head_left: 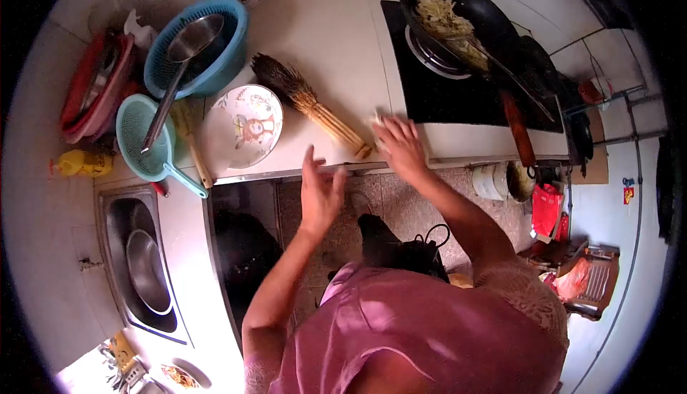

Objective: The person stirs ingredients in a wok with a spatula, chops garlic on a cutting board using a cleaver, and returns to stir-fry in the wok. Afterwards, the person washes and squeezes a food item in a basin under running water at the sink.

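My right hand (402, 145) presses down on the front of the counter beside the stove, over a pale cloth (378, 119) that shows only at its edges. Just left of it lies a bamboo brush (308, 100), its dark bristles pointing to the back. My left hand (320, 195) hangs in front of the counter edge, fingers apart and holding nothing. A white bowl (250, 128) with a cartoon animal print stands on the counter beyond that hand.
A black wok (494, 32) with pale food (442, 18) and a spatula (515, 79) sits on the stove (444, 100). Left are a blue basin (240, 43) with a ladle (195, 38), a green strainer (139, 129), red baskets (75, 118) and a sink (118, 229).
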{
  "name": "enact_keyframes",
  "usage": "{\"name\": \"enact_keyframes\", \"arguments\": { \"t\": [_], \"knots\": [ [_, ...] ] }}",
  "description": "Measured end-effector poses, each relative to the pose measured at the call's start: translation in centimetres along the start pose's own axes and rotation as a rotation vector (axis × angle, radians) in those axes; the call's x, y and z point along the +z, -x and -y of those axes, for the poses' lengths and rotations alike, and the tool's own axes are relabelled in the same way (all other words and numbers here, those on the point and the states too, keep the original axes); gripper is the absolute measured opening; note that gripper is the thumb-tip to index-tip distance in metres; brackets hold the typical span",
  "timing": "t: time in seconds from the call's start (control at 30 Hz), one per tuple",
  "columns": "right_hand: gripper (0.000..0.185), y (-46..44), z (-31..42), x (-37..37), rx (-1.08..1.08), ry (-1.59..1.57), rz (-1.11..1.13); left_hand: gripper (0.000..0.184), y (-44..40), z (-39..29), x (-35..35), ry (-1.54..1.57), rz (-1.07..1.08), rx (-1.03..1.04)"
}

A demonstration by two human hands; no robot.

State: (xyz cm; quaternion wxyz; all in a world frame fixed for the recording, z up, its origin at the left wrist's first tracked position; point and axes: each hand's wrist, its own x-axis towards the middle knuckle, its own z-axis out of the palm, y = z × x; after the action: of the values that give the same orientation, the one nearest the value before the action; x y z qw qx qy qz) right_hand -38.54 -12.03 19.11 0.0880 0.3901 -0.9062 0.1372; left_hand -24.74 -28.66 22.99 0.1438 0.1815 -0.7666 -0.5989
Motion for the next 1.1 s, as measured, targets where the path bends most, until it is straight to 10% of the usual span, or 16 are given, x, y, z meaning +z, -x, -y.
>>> {"name": "enact_keyframes", "arguments": {
  "t": [0.13, 0.27, 0.47, 0.63, 0.87, 1.0, 1.1],
  "knots": [
    [0.038, 3.8, -0.5, -1.9, -0.042, -0.184, 0.017, 0.079, -6.1, -0.5, 1.9, -0.37, -0.134, 0.163],
    [0.032, -3.1, -2.3, -0.2, 0.097, -0.186, -0.104, 0.092, -10.0, -1.8, 3.2, -0.643, 0.008, -0.206],
    [0.032, -21.6, -6.8, 7.5, 0.136, 0.009, -0.302, 0.08, -10.6, 1.4, 4.7, -0.21, -0.325, -0.007],
    [0.028, -37.4, -10.1, 12.6, 0.091, -0.008, -0.18, 0.073, -9.6, 0.7, 3.2, -0.014, -0.33, -0.257],
    [0.028, -46.1, -5.1, 16.2, -0.408, 0.138, -0.097, 0.074, -6.4, 1.3, 2.5, -0.767, -0.137, -0.111],
    [0.029, -46.2, -2.7, 17.7, -0.366, -0.379, 0.13, 0.075, -3.9, -3.9, -0.3, 0.403, -0.111, -0.511],
    [0.032, -39.9, -1.4, 18.3, -0.479, -0.463, 0.143, 0.076, -0.7, -5.6, -1.7, 0.397, -0.154, -0.352]
  ]
}}
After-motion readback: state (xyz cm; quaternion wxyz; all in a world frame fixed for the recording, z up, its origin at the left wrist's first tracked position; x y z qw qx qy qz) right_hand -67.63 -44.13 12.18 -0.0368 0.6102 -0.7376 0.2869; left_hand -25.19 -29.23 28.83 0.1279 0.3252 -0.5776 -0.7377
